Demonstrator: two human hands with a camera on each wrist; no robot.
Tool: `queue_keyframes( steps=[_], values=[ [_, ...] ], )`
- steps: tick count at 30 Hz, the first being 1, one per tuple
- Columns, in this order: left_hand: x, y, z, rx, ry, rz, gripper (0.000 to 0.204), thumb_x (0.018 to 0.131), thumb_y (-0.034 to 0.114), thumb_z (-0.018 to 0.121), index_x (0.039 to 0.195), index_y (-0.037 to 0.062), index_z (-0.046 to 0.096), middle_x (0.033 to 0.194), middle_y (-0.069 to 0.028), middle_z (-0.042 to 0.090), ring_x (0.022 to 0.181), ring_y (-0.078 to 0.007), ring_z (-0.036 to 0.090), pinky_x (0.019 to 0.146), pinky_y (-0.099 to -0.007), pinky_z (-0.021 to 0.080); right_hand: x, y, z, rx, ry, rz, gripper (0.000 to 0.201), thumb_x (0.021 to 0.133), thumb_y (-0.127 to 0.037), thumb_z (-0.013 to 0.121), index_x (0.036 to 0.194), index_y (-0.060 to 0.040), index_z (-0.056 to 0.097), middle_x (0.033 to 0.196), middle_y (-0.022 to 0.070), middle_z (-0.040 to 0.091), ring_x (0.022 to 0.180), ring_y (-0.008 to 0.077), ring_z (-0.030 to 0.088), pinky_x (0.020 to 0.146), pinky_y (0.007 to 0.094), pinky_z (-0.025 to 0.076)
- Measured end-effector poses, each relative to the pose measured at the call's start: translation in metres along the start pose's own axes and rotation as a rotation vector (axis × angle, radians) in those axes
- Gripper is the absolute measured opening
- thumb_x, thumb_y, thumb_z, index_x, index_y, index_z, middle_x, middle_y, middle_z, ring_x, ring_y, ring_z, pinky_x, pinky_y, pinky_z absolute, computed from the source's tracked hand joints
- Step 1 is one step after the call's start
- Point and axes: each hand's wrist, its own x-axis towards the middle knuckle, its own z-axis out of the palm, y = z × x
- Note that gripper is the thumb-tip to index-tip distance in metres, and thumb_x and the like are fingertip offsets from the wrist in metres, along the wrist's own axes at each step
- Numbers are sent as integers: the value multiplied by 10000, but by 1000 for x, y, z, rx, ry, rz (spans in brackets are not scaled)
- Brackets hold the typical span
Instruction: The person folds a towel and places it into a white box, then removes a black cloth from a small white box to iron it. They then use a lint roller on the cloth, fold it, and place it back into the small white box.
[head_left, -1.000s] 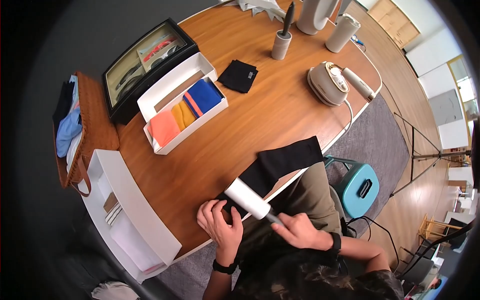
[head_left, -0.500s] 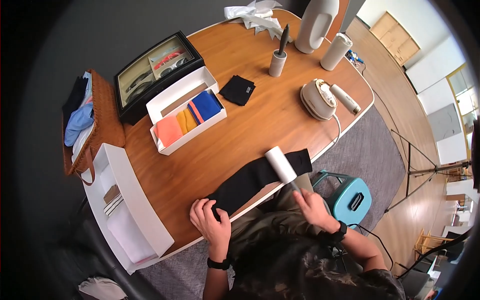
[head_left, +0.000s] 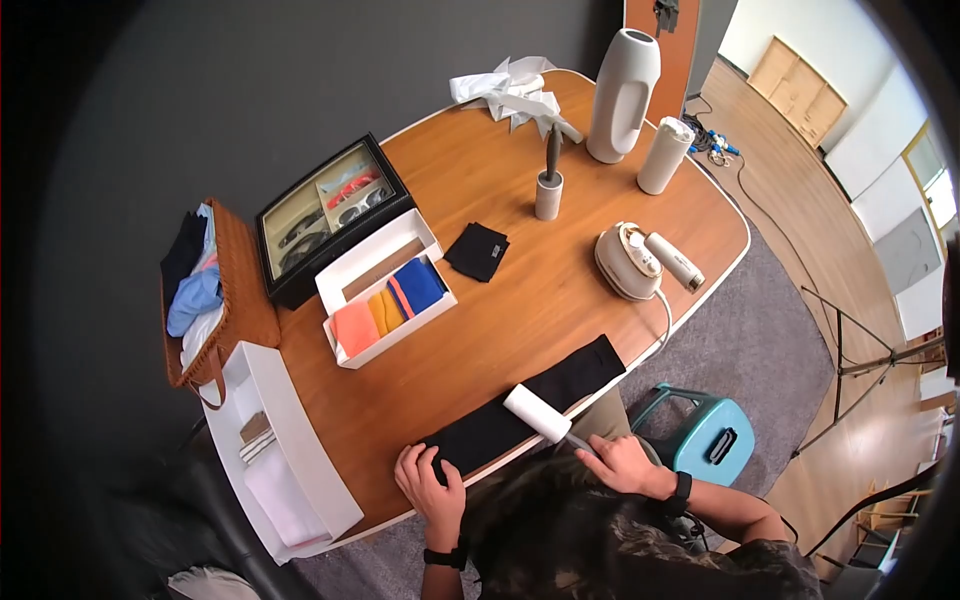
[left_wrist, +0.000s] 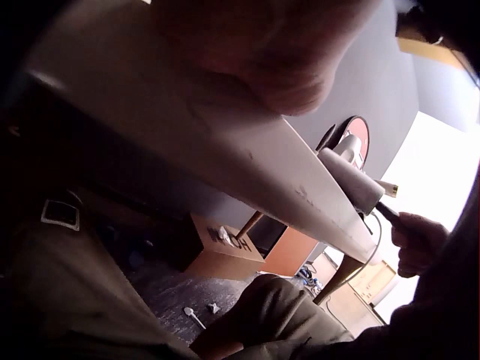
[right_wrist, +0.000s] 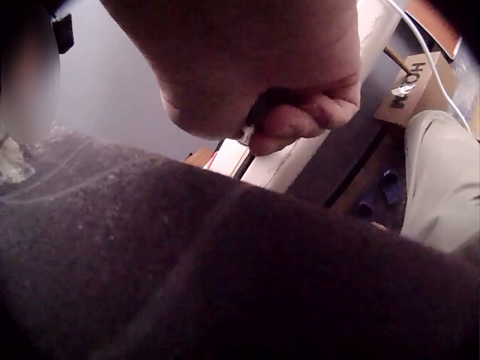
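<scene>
A long black strip of cloth (head_left: 480,438) lies along the near edge of the wooden table (head_left: 430,360). My left hand (head_left: 432,490) rests on its left end, fingertips and thumb on the fabric. In my right hand (head_left: 622,465) I grip the grey handle of a lint roller (head_left: 538,413). Its white cylinder lies across the middle of the strip. In the left wrist view, the roller (left_wrist: 351,180) shows beyond the table edge. My curled right fingers (right_wrist: 292,124) appear in the right wrist view, which hides most of the roller.
Left of the strip stand a white tray (head_left: 300,450), a box of folded coloured cloths (head_left: 400,337), a glass-lidded case (head_left: 385,215) and a woven basket (head_left: 245,300). Farther back are folded black cloth (head_left: 477,252), another roller (head_left: 548,197) and a corded steamer (head_left: 627,262). A teal stool (head_left: 715,440) stands at right.
The lint roller went from near my left hand toward the strip's right end, then came back to its middle. My left hand stays on the left end, and the cloth lies straighter.
</scene>
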Motion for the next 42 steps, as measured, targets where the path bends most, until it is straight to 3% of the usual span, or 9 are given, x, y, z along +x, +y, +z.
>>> queue_keyframes(
  steps=[5, 8, 12, 19, 26, 30, 35, 38, 42],
  values=[
    [1, 2, -1, 17, -17, -3, 254, 860, 80, 656, 1104, 8, 650, 1248, -159, 593, 1261, -402, 520, 1092, -548, 391, -1, 13, -14, -33, 70, 144, 427, 1072, -422, 525, 873, -46, 566, 663, 263, 621, 666, 490, 636, 616, 578, 498],
    [2, 5, -3, 31, -32, -3, 261, 859, 82, 657, 1109, 8, 642, 1244, -161, 585, 1257, -404, 517, 1093, -551, 385, 5, 38, -25, -1, 305, 269, 476, 1074, -422, 522, 818, -22, 555, 663, 282, 597, 689, 510, 624, 619, 583, 486],
    [0, 2, -2, -4, -33, -11, 264, 870, 97, 669, 1116, 8, 640, 1248, -160, 582, 1266, -403, 511, 1101, -555, 374, 5, 28, -50, 113, 392, 316, 442, 1071, -396, 546, 833, -24, 546, 648, 283, 569, 670, 511, 609, 601, 581, 455],
    [4, 4, -6, -17, -75, 2, 272, 886, 119, 683, 1131, 6, 648, 1258, -160, 583, 1280, -400, 502, 1108, -555, 366, -4, 3, -7, 43, 101, 59, 419, 1073, -415, 525, 883, -43, 561, 649, 267, 604, 639, 494, 625, 588, 585, 489],
    [3, 2, -5, -14, -72, 13, 264, 898, 144, 684, 1121, 6, 655, 1262, -162, 582, 1283, -402, 497, 1109, -562, 363, 3, 41, -9, -76, 249, 307, 470, 1082, -440, 494, 867, -27, 565, 686, 288, 631, 681, 511, 644, 637, 608, 501],
    [4, 3, -5, -5, -82, 11, 262, 900, 146, 683, 1121, 8, 655, 1259, -165, 580, 1286, -411, 493, 1107, -571, 365, 13, 49, -48, -66, 316, 454, 474, 1076, -431, 505, 850, -20, 570, 720, 293, 633, 722, 509, 644, 664, 600, 489],
    [2, 2, -4, 1, -85, 12, 267, 896, 133, 683, 1130, 8, 647, 1257, -167, 576, 1290, -412, 492, 1111, -576, 361, 7, 29, -58, -13, 364, 322, 442, 1072, -406, 527, 850, -25, 557, 660, 281, 591, 658, 507, 611, 621, 585, 467],
    [3, 1, -3, -1, -76, 23, 276, 894, 127, 683, 1140, 9, 640, 1257, -167, 574, 1289, -414, 492, 1111, -576, 357, 6, 25, -45, -13, 227, 189, 437, 1069, -411, 527, 862, -29, 571, 654, 284, 594, 661, 503, 621, 618, 578, 483],
    [4, 3, -4, 1, -87, 17, 280, 894, 128, 682, 1143, 5, 638, 1254, -170, 571, 1285, -417, 493, 1109, -576, 357, 15, 43, -36, -98, 189, 291, 447, 1069, -415, 526, 853, -27, 582, 673, 278, 623, 675, 504, 635, 631, 586, 497]
  ],
)
